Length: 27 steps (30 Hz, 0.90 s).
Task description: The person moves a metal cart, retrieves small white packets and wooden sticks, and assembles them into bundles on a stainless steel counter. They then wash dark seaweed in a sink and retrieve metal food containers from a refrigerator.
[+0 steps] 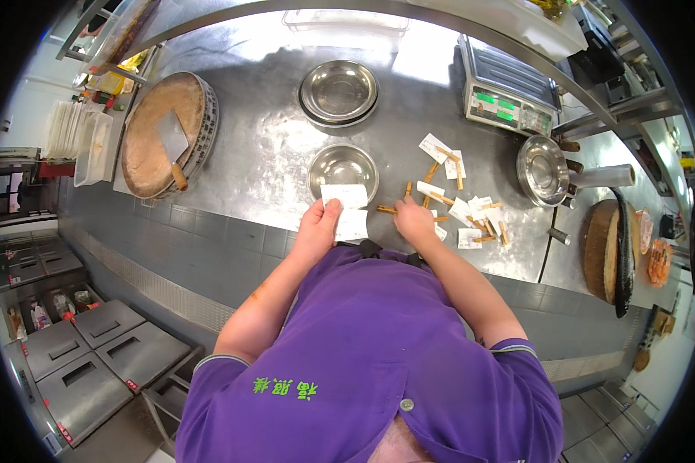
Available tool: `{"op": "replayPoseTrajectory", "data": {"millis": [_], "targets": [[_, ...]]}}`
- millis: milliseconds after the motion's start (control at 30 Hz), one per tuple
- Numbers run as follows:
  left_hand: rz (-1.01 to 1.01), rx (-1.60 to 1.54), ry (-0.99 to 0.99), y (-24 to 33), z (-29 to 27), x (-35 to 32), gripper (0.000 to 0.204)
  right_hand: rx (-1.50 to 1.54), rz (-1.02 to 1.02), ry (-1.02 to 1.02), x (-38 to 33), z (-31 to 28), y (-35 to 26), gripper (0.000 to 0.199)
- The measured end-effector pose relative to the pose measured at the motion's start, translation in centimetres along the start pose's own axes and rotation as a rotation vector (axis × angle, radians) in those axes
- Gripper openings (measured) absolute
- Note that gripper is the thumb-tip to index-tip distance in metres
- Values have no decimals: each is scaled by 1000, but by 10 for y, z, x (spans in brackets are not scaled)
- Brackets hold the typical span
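Observation:
My left hand point(316, 228) is closed on white paper slips point(353, 224), thumb on top, at the table's near edge. The slips overlap the near rim of a round steel bowl point(344, 167). To the right, my right hand point(415, 221) is closed, with a wooden clothespin point(386, 209) sticking out leftward from its fingertips. Beyond and beside that hand lie several more clothespins point(460, 176), many clipped to small white slips point(469, 238) scattered on the steel table. The fingers of my right hand are partly hidden behind its back.
Stacked steel bowls point(338, 91) stand farther back. At left, a cleaver point(173, 139) lies on a round chopping block point(150, 131). A scale point(510, 89) stands at back right, near steel pans point(542, 171). Another block point(601, 251) is at far right; a shelf edge point(347, 9) runs overhead.

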<state>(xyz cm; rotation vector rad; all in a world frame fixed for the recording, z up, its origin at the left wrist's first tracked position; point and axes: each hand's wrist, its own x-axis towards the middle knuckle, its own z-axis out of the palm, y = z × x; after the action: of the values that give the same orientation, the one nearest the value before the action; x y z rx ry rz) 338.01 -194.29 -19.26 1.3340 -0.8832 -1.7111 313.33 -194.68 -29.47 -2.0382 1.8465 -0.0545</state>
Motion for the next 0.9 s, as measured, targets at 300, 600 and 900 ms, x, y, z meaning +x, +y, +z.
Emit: {"op": "replayPoseTrajectory", "data": {"millis": [300, 600, 900], "targets": [[-9, -1, -126, 19, 9, -3, 27, 933, 73, -388, -24, -105, 1, 30], [-149, -24, -232, 36, 16, 1, 30, 1183, 17, -507, -27, -130, -13, 26], [-181, -8, -224, 46, 7, -6, 25, 1118, -21, -533, -22, -133, -14, 25]]}}
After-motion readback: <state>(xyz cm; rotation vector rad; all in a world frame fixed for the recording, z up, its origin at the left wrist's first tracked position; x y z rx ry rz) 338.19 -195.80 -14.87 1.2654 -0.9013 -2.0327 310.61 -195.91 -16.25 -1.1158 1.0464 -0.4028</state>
